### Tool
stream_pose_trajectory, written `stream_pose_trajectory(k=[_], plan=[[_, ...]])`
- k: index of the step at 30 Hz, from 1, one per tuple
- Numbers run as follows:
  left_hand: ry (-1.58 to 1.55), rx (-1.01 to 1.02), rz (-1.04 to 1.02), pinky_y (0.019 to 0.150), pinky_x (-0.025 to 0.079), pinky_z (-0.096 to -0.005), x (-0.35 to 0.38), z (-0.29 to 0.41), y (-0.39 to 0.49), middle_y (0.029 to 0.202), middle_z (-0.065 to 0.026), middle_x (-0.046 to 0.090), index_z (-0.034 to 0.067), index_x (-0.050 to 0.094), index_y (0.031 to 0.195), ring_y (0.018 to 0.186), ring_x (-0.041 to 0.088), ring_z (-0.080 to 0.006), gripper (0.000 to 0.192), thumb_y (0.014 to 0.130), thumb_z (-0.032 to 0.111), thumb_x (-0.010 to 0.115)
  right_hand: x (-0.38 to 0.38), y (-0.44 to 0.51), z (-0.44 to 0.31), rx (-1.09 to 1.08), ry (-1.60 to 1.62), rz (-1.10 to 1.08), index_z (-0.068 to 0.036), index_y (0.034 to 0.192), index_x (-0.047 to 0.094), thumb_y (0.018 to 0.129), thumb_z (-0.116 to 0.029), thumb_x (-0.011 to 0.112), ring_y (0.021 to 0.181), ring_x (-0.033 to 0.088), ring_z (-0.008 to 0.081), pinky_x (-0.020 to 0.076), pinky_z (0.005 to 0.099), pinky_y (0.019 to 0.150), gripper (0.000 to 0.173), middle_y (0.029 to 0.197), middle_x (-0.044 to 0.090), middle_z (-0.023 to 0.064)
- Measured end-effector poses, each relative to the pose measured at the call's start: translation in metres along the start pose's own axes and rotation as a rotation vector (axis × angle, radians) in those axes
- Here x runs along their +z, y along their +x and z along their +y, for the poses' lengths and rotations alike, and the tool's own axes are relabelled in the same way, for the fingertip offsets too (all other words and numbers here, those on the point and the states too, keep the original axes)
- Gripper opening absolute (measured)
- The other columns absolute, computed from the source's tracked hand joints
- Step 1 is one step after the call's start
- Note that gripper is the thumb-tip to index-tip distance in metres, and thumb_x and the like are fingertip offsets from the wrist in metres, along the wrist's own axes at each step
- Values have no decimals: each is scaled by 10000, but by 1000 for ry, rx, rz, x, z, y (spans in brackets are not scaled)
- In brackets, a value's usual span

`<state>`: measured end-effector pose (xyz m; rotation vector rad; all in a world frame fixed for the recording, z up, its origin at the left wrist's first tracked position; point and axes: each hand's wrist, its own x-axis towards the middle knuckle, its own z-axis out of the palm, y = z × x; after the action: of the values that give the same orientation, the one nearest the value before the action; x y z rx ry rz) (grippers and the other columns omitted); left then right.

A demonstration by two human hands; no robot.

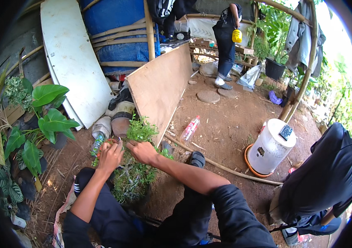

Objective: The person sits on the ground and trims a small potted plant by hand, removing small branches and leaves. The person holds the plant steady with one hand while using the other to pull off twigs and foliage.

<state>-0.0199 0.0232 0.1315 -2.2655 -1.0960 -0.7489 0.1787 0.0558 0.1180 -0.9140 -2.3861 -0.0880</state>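
Between my knees stands a small-leaved shrub (129,178) with pale, twisted branches, like a bonsai. My left hand (111,155) is bent over the shrub's left side, its fingers curled close together. A tiny pale tip shows at those fingertips, too small to name. Something orange-red (104,145) lies just behind the left hand, partly covered by it. My right hand (141,151) reaches in from the right, thumb and fingers drawn together at the upper foliage (141,130). Whatever is pinched between its fingers is hidden. The two hands are close but apart.
A leaning wooden board (160,90) stands ahead, and a white panel (73,62) leans left. A plastic bottle (190,128) and a bamboo pole (225,167) lie on the soil. Right are an upturned white bucket (268,148) bearing a phone (285,132) and a crouching person (321,173). Another person (225,40) stands behind.
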Motion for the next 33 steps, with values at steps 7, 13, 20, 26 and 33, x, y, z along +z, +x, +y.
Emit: stream_pose_trajectory(k=[7, 13, 20, 26, 33], plan=[[35, 23, 53, 818, 418, -394, 4, -18, -8, 956, -98, 627, 9, 601, 1225, 809, 600, -253, 454, 805, 136, 719, -2, 18, -7, -41, -122, -23, -66, 1111, 597, 852, -120, 534, 771, 690, 308, 564, 426, 620, 272, 1025, 643, 133], [123, -2, 63, 824, 396, -394, 0, -15, -11, 918, -80, 613, 18, 604, 1211, 820, 614, -221, 402, 826, 110, 674, -4, 24, -16, -93, -119, 29, -78, 1158, 614, 838, -104, 540, 764, 693, 298, 568, 409, 618, 329, 1046, 642, 116], [146, 42, 34, 765, 375, -377, 5, -18, -9, 862, -84, 597, -7, 639, 1141, 768, 589, -228, 401, 745, 58, 645, -4, 26, -11, -96, -172, 1, -86, 1119, 600, 822, -103, 543, 726, 682, 300, 559, 424, 599, 303, 1030, 612, 105], [47, 11, -41, 788, 369, -408, 1, -23, -6, 873, -112, 635, -16, 673, 1031, 674, 574, -271, 321, 713, 18, 636, -4, 31, -13, -111, -174, 16, -101, 1155, 584, 816, -101, 544, 718, 682, 310, 549, 421, 594, 341, 1013, 611, 117], [-8, -72, -109, 794, 365, -395, -4, -19, -4, 845, -105, 606, 24, 657, 924, 740, 589, -290, 202, 728, 62, 630, -1, 23, -9, -39, -36, 27, -68, 1117, 546, 901, -178, 548, 727, 669, 356, 543, 456, 617, 243, 979, 624, 152]])
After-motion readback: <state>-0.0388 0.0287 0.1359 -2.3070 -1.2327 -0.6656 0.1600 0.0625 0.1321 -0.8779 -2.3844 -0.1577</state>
